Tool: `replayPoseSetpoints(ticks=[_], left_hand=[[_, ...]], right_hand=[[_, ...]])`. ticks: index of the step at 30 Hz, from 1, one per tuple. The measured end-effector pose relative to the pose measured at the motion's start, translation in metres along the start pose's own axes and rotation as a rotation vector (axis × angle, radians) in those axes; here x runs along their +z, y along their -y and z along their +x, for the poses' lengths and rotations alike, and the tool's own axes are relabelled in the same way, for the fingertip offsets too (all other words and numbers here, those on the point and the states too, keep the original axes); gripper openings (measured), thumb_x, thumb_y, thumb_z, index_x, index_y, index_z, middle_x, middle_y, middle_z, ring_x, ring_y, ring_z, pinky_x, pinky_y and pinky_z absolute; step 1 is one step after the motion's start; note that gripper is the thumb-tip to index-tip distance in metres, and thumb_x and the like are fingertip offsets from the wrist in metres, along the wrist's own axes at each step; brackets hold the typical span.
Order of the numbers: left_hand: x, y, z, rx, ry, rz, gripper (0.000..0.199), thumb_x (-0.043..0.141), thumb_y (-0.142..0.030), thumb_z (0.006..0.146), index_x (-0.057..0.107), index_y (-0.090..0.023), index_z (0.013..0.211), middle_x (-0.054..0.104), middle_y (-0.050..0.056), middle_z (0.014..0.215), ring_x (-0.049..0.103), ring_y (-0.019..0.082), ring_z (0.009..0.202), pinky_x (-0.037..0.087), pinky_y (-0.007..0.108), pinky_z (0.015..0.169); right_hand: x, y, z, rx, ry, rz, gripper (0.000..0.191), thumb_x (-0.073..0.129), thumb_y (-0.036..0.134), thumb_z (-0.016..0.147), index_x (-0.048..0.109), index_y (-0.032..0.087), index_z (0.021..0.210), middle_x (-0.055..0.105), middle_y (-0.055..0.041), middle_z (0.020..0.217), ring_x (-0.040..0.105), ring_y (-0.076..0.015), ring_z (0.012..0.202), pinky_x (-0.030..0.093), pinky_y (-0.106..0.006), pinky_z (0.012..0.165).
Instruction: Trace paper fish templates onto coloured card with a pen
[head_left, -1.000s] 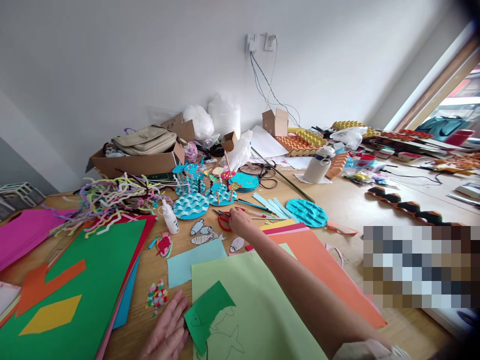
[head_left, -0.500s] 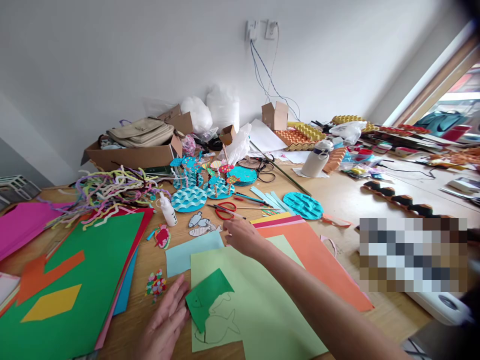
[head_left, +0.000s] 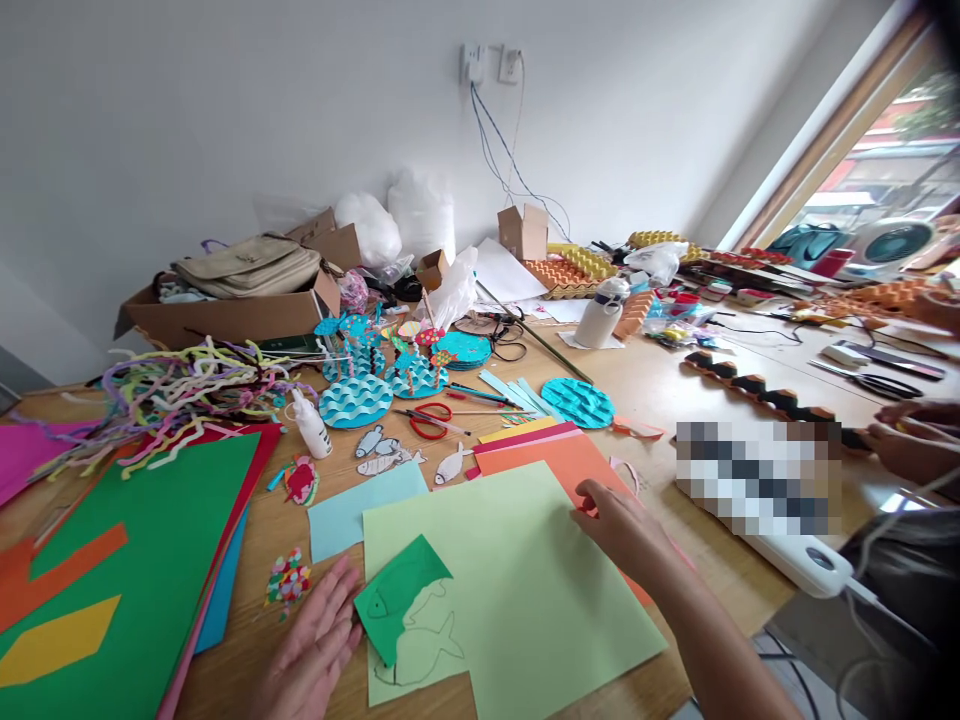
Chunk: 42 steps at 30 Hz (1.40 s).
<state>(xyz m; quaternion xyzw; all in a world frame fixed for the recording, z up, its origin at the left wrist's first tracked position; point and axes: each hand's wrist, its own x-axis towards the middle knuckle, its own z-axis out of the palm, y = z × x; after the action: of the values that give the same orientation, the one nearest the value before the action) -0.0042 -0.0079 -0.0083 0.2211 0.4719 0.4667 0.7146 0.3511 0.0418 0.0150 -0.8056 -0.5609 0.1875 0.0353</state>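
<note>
My left hand (head_left: 319, 640) rests open at the lower middle, fingertips beside a green paper piece (head_left: 397, 600). That piece lies on a large light green sheet (head_left: 517, 580), next to a drawn fish outline (head_left: 427, 650). My right hand (head_left: 611, 520) hovers at the sheet's upper right, over orange paper (head_left: 555, 460), its fingers curled together; what they hold, if anything, is hidden. A small white fish cutout (head_left: 453, 464) lies above the sheet, close to more fish cutouts (head_left: 386, 455) and red-handled scissors (head_left: 429, 421).
Coloured sheets (head_left: 150, 560) and pipe cleaners (head_left: 202, 400) lie left, a glue bottle (head_left: 310, 425) near them. Blue discs (head_left: 356, 400) stand behind. A white power strip (head_left: 810, 550) is at right, near another person's hand (head_left: 915, 440).
My right hand has moved right, from the fish cutouts to the orange paper. The white fish cutout now shows where it was. The camera view has turned slightly right.
</note>
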Motion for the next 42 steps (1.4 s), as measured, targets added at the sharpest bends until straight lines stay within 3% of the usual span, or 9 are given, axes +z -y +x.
replayPoseSetpoints(ticks=[9,16,21,26,33,42], left_hand=[[0.001,0.004,0.004,-0.028,-0.015,-0.030,0.043,0.072,-0.036,0.067,0.062,-0.034,0.109,0.045,0.001,0.135,0.026,0.023,0.131,0.020,0.041,0.107],[-0.003,0.002,0.004,-0.075,0.022,-0.070,0.046,0.073,-0.038,0.065,0.060,-0.034,0.110,0.047,0.002,0.133,0.029,0.022,0.129,0.036,0.034,0.096],[0.000,0.002,0.004,-0.065,0.010,-0.061,0.042,0.073,-0.034,0.067,0.062,-0.036,0.107,0.046,-0.001,0.134,0.028,0.020,0.130,0.042,0.028,0.088],[-0.001,0.001,0.004,-0.095,0.008,-0.072,0.043,0.074,-0.035,0.066,0.062,-0.037,0.107,0.048,0.000,0.132,0.028,0.021,0.130,0.041,0.029,0.088],[0.001,0.003,0.000,-0.089,0.032,-0.073,0.042,0.073,-0.034,0.067,0.061,-0.038,0.108,0.044,0.000,0.135,0.026,0.022,0.131,0.042,0.030,0.086],[0.000,0.004,0.006,-0.089,0.029,-0.065,0.047,0.070,-0.031,0.071,0.056,-0.033,0.116,0.045,0.003,0.135,0.027,0.022,0.130,0.043,0.031,0.087]], right_hand=[[0.023,-0.006,0.015,0.143,-0.101,0.440,0.019,0.057,0.024,0.067,0.061,0.017,0.085,0.061,-0.0034,0.073,0.054,-0.0169,0.067,0.036,-0.024,0.055],[0.016,-0.003,0.014,0.186,0.098,0.764,0.026,0.048,0.031,0.075,0.062,0.013,0.087,0.053,0.0022,0.050,0.039,-0.0072,0.037,0.028,-0.020,0.038],[0.014,0.004,0.008,0.180,0.161,0.914,0.025,0.055,0.032,0.071,0.062,0.012,0.082,0.053,0.0023,0.050,0.038,-0.0056,0.037,0.024,-0.019,0.037],[0.012,-0.003,0.009,0.252,0.084,1.011,0.032,0.058,0.029,0.070,0.057,0.011,0.096,0.052,0.0044,0.046,0.036,-0.0054,0.035,0.023,-0.018,0.036],[0.008,-0.005,0.003,0.226,0.222,1.109,0.031,0.056,0.025,0.075,0.055,0.011,0.102,0.058,0.0004,0.055,0.040,-0.0046,0.039,0.022,-0.016,0.034],[0.008,-0.004,0.007,0.259,0.297,1.219,0.019,0.058,0.022,0.074,0.060,0.011,0.090,0.052,0.0029,0.052,0.038,-0.0029,0.037,0.020,-0.013,0.031]])
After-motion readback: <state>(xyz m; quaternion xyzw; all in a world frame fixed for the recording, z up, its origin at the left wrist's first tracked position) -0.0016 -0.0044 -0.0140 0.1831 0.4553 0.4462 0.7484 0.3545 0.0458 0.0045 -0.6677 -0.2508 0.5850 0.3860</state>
